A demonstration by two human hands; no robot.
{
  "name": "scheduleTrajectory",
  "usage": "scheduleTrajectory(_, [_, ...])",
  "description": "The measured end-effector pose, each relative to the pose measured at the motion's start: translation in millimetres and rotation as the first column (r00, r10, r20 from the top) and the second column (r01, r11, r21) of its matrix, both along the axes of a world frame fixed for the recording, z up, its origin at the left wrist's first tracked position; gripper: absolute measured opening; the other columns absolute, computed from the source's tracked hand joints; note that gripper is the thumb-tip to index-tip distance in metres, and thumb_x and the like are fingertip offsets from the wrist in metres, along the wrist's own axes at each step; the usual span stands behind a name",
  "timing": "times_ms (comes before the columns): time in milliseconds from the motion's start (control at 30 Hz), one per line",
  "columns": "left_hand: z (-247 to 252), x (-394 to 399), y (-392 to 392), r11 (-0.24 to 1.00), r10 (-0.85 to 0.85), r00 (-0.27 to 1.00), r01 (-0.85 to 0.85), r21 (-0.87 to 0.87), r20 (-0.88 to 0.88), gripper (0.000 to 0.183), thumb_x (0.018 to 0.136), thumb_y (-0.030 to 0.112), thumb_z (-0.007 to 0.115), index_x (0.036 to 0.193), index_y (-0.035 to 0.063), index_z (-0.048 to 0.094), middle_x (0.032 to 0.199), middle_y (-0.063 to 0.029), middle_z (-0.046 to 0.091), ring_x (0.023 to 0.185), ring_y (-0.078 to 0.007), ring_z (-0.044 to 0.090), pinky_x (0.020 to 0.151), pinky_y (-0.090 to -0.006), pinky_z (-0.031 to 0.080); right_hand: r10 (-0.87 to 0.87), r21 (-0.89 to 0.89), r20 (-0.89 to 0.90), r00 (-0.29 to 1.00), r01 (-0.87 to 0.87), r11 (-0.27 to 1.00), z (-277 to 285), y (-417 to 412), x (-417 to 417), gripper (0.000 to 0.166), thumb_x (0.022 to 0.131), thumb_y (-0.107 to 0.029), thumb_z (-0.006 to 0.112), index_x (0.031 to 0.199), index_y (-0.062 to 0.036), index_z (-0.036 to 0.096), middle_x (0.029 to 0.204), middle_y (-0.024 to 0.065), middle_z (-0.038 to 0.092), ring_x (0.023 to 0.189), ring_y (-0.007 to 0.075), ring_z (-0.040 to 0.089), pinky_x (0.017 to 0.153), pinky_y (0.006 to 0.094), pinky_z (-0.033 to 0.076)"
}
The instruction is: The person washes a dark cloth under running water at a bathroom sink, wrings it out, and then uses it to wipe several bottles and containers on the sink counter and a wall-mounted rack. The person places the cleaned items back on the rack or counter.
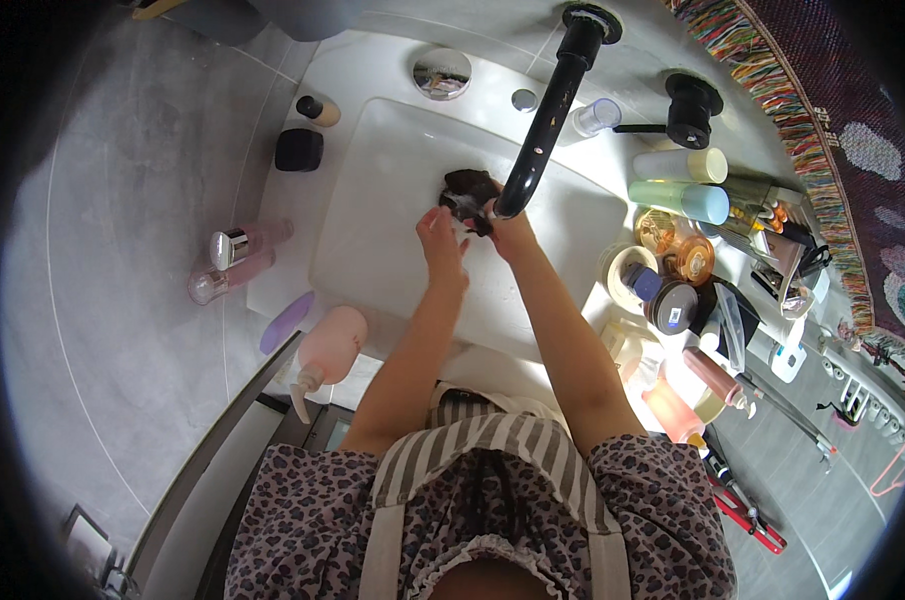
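Observation:
A dark wet cloth (470, 183) with white suds or water on it is bunched over the white washbasin (377, 225). My right hand (511, 234) grips its right side, partly hidden behind the black spout (536, 150). At the cloth's lower left edge is my left hand (443, 244), its fingers apart and their tips close to the suds. Whether those fingertips touch the cloth is hard to tell. The spout's end hangs just above my right hand.
Along the right rim crowd several jars and bottles, among them a green tube (670, 197) and a brown-lidded jar (671, 306). A pink pump bottle (334, 341) stands at the front left. A black jar (299, 151) sits back left. The black tap handle (689, 112) juts from the wall.

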State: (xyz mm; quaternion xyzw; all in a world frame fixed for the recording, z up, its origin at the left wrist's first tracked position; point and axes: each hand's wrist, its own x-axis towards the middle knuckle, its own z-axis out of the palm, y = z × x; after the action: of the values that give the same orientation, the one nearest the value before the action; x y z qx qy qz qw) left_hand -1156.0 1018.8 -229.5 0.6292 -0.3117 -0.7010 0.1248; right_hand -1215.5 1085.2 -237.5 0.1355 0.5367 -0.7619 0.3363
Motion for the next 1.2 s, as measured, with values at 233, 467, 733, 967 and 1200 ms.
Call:
scheduleTrajectory(233, [-30,-15,-43,0.687,0.047,0.731,0.471,0.553,-0.680,0.047,0.083,0.044,0.057,0.104,0.0020,0.055,0.093,-0.0121,0.061,0.076,-0.0237,0.061,0.070,-0.0336,0.051,0.570,0.661,-0.555,0.606,-0.095,0.744,74,-20,58,0.029,0.077,-0.008,0.060,0.106,-0.0091,0.055,0.103,0.0211,0.055,0.089,0.0374,0.056,0.074,0.0377,0.049])
scheduleTrajectory(467, [-33,-24,-13,0.910,-0.196,0.921,0.298,0.288,-0.336,0.028,0.089,0.035,0.049,0.096,0.0098,0.058,0.087,-0.0026,0.062,0.078,-0.0155,0.061,0.070,-0.0294,0.050,0.507,0.859,-0.367,0.780,0.074,0.507,-2,1,-3,0.033,0.084,-0.037,0.056,0.079,-0.0052,0.059,0.069,0.0143,0.061,0.060,0.0346,0.059,0.053,0.0405,0.045])
scheduleTrajectory(733, [-73,4,-32,0.903,-0.288,0.753,0.419,0.094,-0.592,0.032,0.087,0.041,0.053,0.090,0.0096,0.058,0.084,-0.0037,0.060,0.075,-0.0160,0.058,0.068,-0.0308,0.049,0.607,0.816,-0.399,0.687,-0.036,0.577,40,-21,49,0.021,0.075,-0.029,0.064,0.087,-0.0120,0.061,0.082,0.0169,0.063,0.078,0.0363,0.062,0.064,0.0405,0.049])
scheduleTrajectory(967, [11,-20,-25,0.954,-0.216,0.916,0.271,0.126,-0.339,0.041,0.080,0.033,0.066,0.103,0.0028,0.050,0.092,-0.0054,0.054,0.082,-0.0146,0.056,0.068,-0.0283,0.049,0.180,-0.124,0.297,0.938,-0.148,0.981,-61,15,2,0.039,0.086,-0.043,0.056,0.107,-0.0095,0.056,0.097,0.0047,0.059,0.083,0.0171,0.056,0.067,0.0327,0.045])
scheduleTrajectory(1200, [22,-15,-48,0.944,-0.250,0.935,0.179,-0.276,-0.251,0.048,0.073,0.020,0.076,0.106,0.0046,0.045,0.098,-0.0066,0.050,0.089,-0.0160,0.049,0.078,-0.0286,0.043,0.092,-0.133,0.445,0.891,-0.036,0.990,-42,34,-7,0.028,0.088,-0.030,0.055,0.099,-0.0046,0.056,0.083,0.0050,0.060,0.066,0.0148,0.056,0.053,0.0281,0.044])
